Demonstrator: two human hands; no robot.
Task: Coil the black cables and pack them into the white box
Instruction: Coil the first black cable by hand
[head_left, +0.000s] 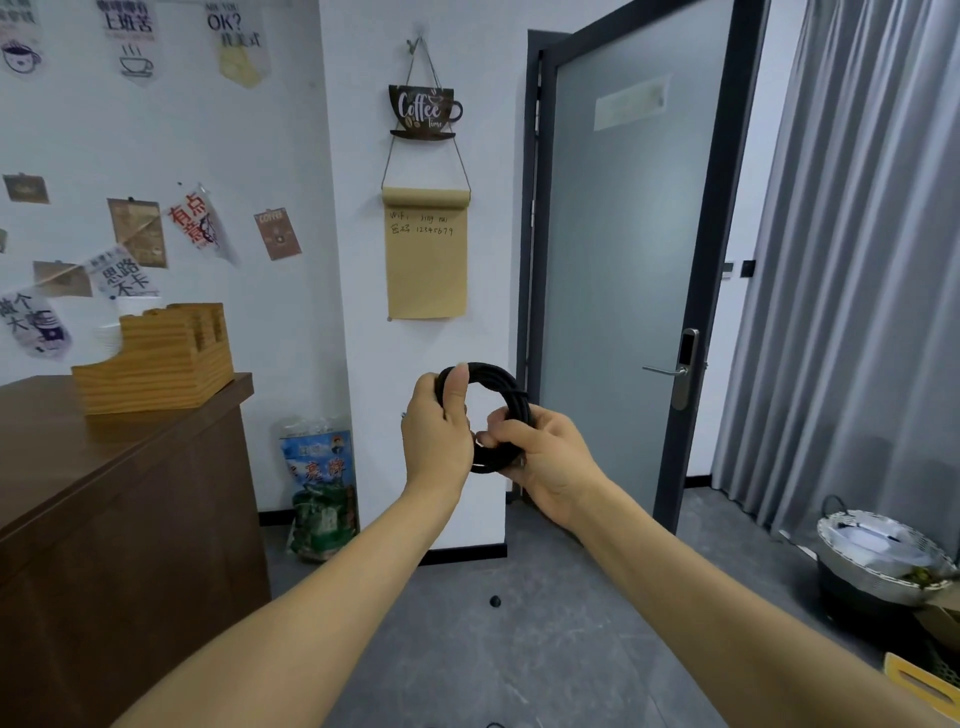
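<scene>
Cable (506, 397), black and wound into a round coil of several loops, is held up in the air in front of me with both hands, in the middle of the scene and well above the grey floor (545, 623). My left hand (436, 431) grips the left side of the coil, with the thumb standing upright on the front of the loops and the other fingers curled behind them. My right hand (540, 457) grips the lower right part of the coil, with the fingers closed around the bundle; one short end of the cable is under these fingers and I cannot tell how it lies. The two hands are just beside each other at the bottom of the coil. Far behind the coil there is a white wall with a brown paper roll (426, 254) hanging on it, and to the right of it a grey door (623, 260). On the left, near me, stands a brown wooden counter (119, 493) with a light wooden holder (156, 364) on top. A basket (883, 556) is on the floor at the far right.
</scene>
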